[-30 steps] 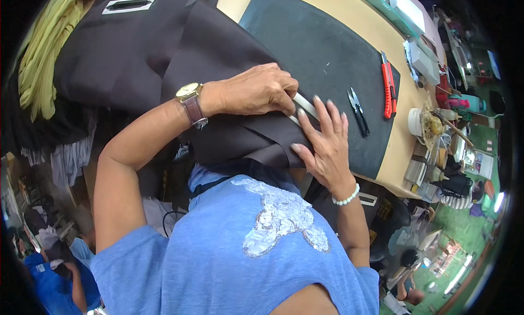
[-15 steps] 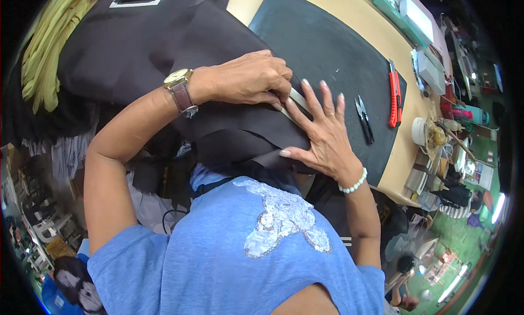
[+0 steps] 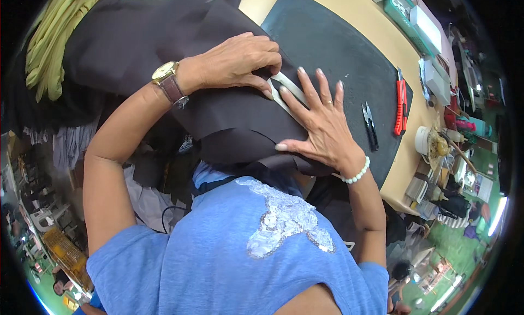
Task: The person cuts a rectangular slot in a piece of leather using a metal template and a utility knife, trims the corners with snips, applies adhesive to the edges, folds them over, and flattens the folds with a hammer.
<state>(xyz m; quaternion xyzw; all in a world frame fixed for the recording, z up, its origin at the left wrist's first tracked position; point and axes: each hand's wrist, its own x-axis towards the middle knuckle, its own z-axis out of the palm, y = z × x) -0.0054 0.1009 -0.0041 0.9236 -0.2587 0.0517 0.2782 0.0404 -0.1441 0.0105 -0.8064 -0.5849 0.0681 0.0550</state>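
A large piece of dark brown-black fabric (image 3: 229,110) lies across the table edge and over my lap. Two pale strips (image 3: 289,86) edge a narrow slanting gap in it. At the gap's upper left end, my left hand (image 3: 240,64) has its fingers curled, gripping the strip; the index fingertip is on one side and the thumb on the other. My right hand (image 3: 322,124) lies flat with fingers spread, pressing the fabric beside the lower right end of the strips. What lies under the right palm is hidden.
Right of my right hand, small thread snips (image 3: 370,127) and a red box cutter (image 3: 401,105) lie on a dark mat (image 3: 333,37) on the tan table (image 3: 401,184). Yellow-green cloth (image 3: 54,42) hangs at far left. A green basket (image 3: 401,15) stands at the back right.
My left thumb and index finger have moved apart, and the gap between the pale strips shows wider. The right hand stays spread in nearly the same place. The whole view has shifted slightly.
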